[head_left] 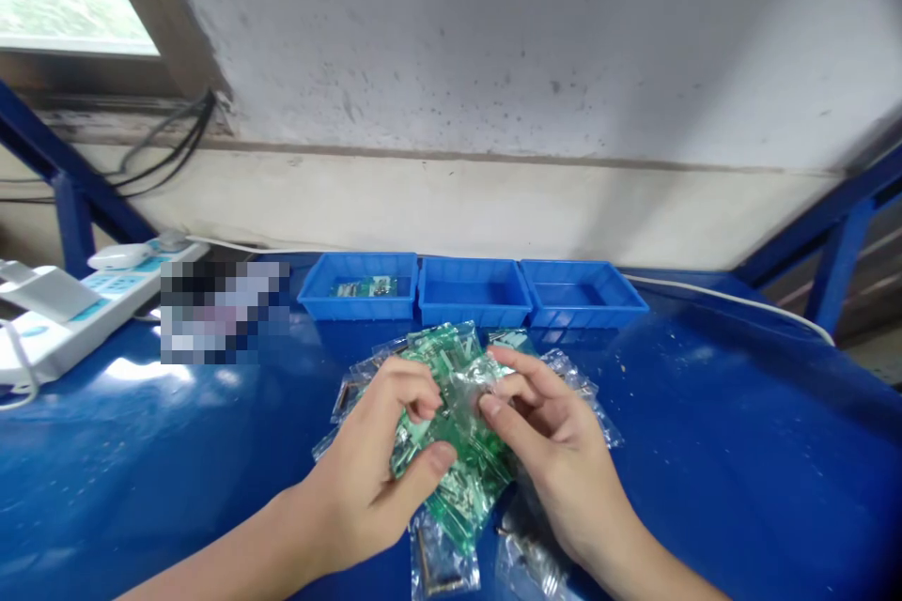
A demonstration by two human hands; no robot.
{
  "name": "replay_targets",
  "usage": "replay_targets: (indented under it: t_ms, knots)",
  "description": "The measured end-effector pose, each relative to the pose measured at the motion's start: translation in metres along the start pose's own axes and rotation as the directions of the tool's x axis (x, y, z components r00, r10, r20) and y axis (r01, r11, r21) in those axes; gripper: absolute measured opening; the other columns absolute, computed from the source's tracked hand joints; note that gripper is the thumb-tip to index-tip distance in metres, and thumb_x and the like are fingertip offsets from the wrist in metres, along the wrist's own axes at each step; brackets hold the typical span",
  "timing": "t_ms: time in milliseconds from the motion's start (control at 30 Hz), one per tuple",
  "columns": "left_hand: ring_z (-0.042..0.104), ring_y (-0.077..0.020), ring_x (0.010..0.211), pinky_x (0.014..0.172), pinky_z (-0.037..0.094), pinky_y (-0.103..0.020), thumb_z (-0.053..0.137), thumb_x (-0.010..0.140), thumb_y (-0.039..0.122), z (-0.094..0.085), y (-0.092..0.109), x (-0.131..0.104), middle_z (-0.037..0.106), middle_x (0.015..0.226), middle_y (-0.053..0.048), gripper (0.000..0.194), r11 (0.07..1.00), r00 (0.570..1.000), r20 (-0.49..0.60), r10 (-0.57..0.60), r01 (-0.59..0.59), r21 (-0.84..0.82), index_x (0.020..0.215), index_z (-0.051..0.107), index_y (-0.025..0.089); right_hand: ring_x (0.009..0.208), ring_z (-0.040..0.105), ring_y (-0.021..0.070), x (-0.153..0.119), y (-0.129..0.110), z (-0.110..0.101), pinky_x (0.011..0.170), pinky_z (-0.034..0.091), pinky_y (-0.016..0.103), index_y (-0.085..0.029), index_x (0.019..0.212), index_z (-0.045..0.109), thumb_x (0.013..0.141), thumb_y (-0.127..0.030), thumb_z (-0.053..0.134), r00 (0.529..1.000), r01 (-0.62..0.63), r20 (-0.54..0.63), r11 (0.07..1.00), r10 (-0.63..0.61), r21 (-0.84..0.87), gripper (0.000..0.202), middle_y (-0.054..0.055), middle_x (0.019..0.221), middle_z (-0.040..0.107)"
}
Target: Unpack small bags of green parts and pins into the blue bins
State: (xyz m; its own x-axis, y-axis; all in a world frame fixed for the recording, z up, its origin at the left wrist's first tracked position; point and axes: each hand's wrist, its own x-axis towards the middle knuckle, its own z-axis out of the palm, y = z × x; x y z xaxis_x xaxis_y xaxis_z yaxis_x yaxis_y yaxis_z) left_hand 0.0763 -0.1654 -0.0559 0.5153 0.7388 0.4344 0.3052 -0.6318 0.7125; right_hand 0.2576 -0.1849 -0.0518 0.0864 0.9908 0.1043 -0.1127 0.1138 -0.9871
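Right hand (pixel 567 455): I pinch a clear bag (pixel 466 387), likely to steady it.
Left hand (pixel 359 465): thumb and fingers apart.
Bag pile (pixel 458 493): under my hands, for easy reach.
Blue bins (pixel 475 315): along the bench's (pixel 705 413) back edge.

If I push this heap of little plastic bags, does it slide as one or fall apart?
The heap would probably spread, since its bags overlap loosely. Sliding should be easy, as they and the blue table look glossy. Their edges may fold, given the wrinkled plastic.
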Motion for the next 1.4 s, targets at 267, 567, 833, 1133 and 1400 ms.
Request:
replay_targets:
  t_ms: [267, 567, 833, 1133, 1400]
  knots:
    - [0.046, -0.0105, 0.053, 0.052, 0.039, -0.025, 0.034, 0.093, 0.048, 0.000, 0.011, 0.008, 0.048, 0.061, 0.000, 0.040, 0.750, 0.879, 0.310, -0.362, 0.472, -0.462, 0.074, 0.052, 0.018, 0.107, 0.057, 0.0191, -0.012, -0.005, -0.002, 0.084, 0.050, 0.036, -0.025, 0.080, 0.064, 0.077, -0.006, 0.055, 0.893, 0.450, 0.171, 0.831, -0.417, -0.326, 0.022, 0.003, 0.114, 0.059]
    - [0.048, -0.0080, 0.057, 0.053, 0.041, -0.020, 0.051, 0.087, 0.011, 0.001, -0.001, 0.005, 0.049, 0.065, 0.004, 0.009, 0.994, 0.990, -0.092, -0.103, 0.099, -0.049, 0.085, 0.050, 0.020, 0.069, 0.055, 0.0149, -0.007, -0.009, -0.005, 0.061, 0.046, 0.030, -0.025, 0.091, 0.063, 0.087, -0.028, 0.051, 0.980, 0.165, 0.162, 0.919, -0.114, -0.358, 0.013, 0.002, 0.076, 0.057]
    - [0.048, -0.0105, 0.084, 0.072, 0.044, -0.024, 0.046, 0.078, -0.010, 0.007, -0.003, -0.006, 0.039, 0.107, -0.004, 0.035, 0.961, 0.964, -0.053, 0.259, -0.252, 0.118, 0.092, 0.059, 0.020, 0.058, 0.053, 0.0080, -0.009, -0.007, 0.001, 0.056, 0.045, 0.021, -0.025, 0.109, 0.050, 0.085, -0.032, 0.056, 0.979, -0.070, 0.191, 0.998, 0.068, 0.000, 0.026, -0.006, 0.064, 0.053]
    - [0.048, -0.0129, 0.080, 0.072, 0.044, -0.027, 0.045, 0.091, 0.021, -0.006, 0.004, 0.007, 0.043, 0.101, -0.004, 0.019, 0.983, 0.982, 0.156, -0.105, 0.126, -0.130, 0.106, 0.056, 0.024, 0.081, 0.067, 0.0135, -0.001, -0.004, -0.005, 0.070, 0.054, 0.027, -0.025, 0.083, 0.065, 0.080, -0.018, 0.060, 0.979, 0.190, 0.104, 0.964, -0.173, -0.187, 0.009, 0.000, 0.086, 0.072]
    - [0.042, -0.0095, 0.061, 0.057, 0.036, -0.022, 0.040, 0.092, 0.039, -0.005, 0.001, 0.014, 0.044, 0.072, 0.002, 0.028, 0.816, 0.890, 0.255, -0.379, 0.451, -0.360, 0.085, 0.057, 0.018, 0.126, 0.041, 0.0225, -0.006, 0.001, -0.008, 0.100, 0.039, 0.047, -0.027, 0.081, 0.066, 0.077, -0.003, 0.052, 0.847, 0.531, 0.287, 0.732, -0.447, -0.427, 0.027, 0.001, 0.125, 0.052]
